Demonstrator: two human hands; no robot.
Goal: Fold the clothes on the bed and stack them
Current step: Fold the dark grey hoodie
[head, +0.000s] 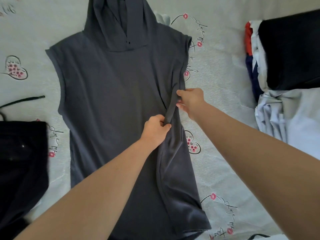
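A dark grey sleeveless hoodie (110, 94) lies spread flat on the bed, hood pointing away from me. Its right side edge is lifted into a ridge. My left hand (155, 129) pinches that ridge of fabric at the lower end. My right hand (190, 101) grips the same edge a little higher, just below the right armhole. Below my hands the right flank of the hoodie hangs in loose folds toward the hem (194, 220).
The bed sheet (225, 84) is pale with heart and lip prints. A black garment with a drawstring (22, 153) lies at the left edge. At the right sit a black folded piece (292, 51) on coloured clothes and a crumpled pale blue garment (290, 118).
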